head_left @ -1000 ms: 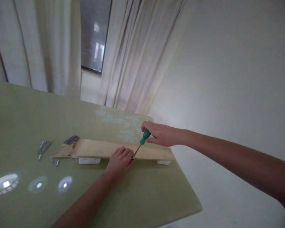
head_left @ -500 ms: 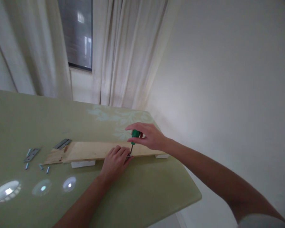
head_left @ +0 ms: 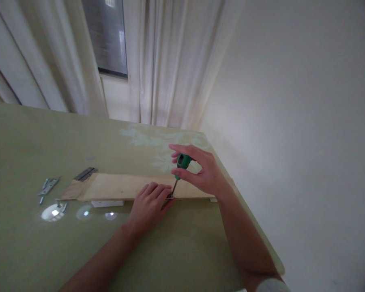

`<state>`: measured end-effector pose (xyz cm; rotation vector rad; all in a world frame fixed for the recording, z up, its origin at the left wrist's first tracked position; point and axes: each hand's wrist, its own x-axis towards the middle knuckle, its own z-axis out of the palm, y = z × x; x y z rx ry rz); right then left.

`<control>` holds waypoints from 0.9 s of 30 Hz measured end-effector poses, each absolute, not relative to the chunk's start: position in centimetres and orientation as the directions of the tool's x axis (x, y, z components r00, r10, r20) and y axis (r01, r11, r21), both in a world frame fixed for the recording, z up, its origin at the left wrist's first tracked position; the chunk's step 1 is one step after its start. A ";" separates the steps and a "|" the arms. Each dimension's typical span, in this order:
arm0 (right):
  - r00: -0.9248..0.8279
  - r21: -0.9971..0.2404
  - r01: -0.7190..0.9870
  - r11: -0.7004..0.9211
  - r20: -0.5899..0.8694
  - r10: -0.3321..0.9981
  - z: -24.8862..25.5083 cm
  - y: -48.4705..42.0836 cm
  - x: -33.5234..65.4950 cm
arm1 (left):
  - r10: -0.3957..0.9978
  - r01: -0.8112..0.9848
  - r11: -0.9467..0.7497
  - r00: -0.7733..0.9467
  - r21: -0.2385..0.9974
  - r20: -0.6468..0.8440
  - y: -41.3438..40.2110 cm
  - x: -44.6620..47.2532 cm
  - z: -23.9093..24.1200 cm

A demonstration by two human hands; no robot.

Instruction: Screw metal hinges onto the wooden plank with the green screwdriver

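A long light wooden board (head_left: 118,187) lies across the green table (head_left: 170,251), raised on white blocks (head_left: 106,203). My right hand (head_left: 202,172) is closed round the green handle of a screwdriver (head_left: 181,164), whose shaft slants down to the board's near edge. My left hand (head_left: 150,205) rests at that edge with its fingers curled and pinched round the screwdriver tip, where a small metal piece shows. What the fingers pinch is too small to name.
A grey hinge (head_left: 85,173) lies at the board's left end. A second hinge (head_left: 48,186) and loose screws (head_left: 61,206) lie further left on the table. Curtains and a window stand behind. The table's right edge runs close beside my right arm.
The view has shifted. My right hand has turned on the screwdriver handle, with the fingers more spread round it. My left hand has stayed at the tip.
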<state>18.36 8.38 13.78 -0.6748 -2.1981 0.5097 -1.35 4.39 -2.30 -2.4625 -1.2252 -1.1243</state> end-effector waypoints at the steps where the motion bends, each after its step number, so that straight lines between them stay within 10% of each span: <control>1: -0.612 -0.567 0.257 0.783 0.531 0.586 14.0 8.2 18.6 | 0.616 0.743 -0.647 0.377 0.171 0.692 4.4 -1.3 -2.3; 8: -0.552 -0.400 0.368 0.839 0.632 0.544 14.2 7.4 18.9 | 0.638 0.754 -0.632 0.377 0.177 0.671 4.2 -1.5 -2.2; 14: -0.701 -0.521 0.213 0.827 0.508 0.500 14.4 7.0 19.1 | 0.635 0.755 -0.632 0.377 0.173 0.674 4.3 -1.6 -2.5; 27: -0.511 -0.414 0.246 0.876 0.713 0.480 13.5 6.7 18.7 | 0.613 0.730 -0.662 0.396 0.171 0.684 4.3 -1.6 -1.6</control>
